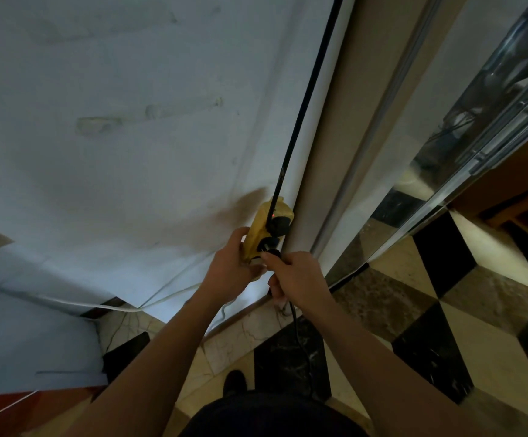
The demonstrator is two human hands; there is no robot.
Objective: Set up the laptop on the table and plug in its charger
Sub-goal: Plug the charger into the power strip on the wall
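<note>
A yellow socket block (261, 230) hangs against the white wall on a thick black cable (300, 121) that runs up out of view. One black plug (280, 224) sits in its upper socket beside a small red light. My left hand (232, 272) grips the lower end of the block. My right hand (297, 275) holds the black charger plug (272, 251) at the block's lower socket. The charger's thin black cord (299, 335) drops from my fist toward the floor. The laptop is not in view.
The white wall (114, 137) is stained brown beside the block. A mirrored door frame (445, 146) stands to the right. Below lies a black-and-cream checkered marble floor (429, 326). White cables (114, 307) trail along the wall's base at the left. My shoe (234, 381) shows below.
</note>
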